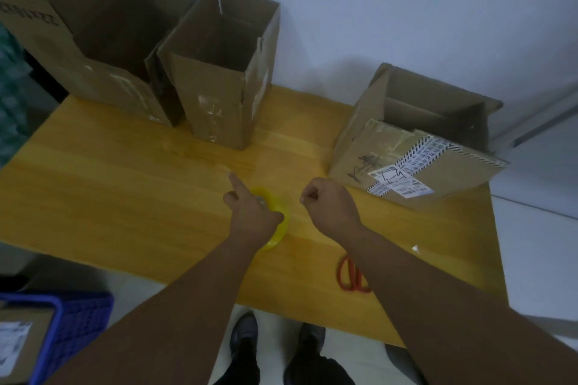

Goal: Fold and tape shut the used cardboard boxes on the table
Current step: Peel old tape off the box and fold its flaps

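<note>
**Tape roll in hand, boxes open**

Left hand [253,212] grips the yellow tape roll [278,234] at mid-worktop [125,197], forefinger pointing out, thumb curled round the rim. Right hand [331,203] is just beside it, fingers curled tight; cannot tell whether they pinch tape. Along the far edge, flaps up: large box [78,56], tall box [215,97], labelled box [416,150]. Red scissors [348,275] lie beside the right forearm.

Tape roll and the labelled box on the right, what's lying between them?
In the head view, the curled right hand sits between the yellow tape roll and the labelled box; the rest of that stretch is bare wooden table.
</note>
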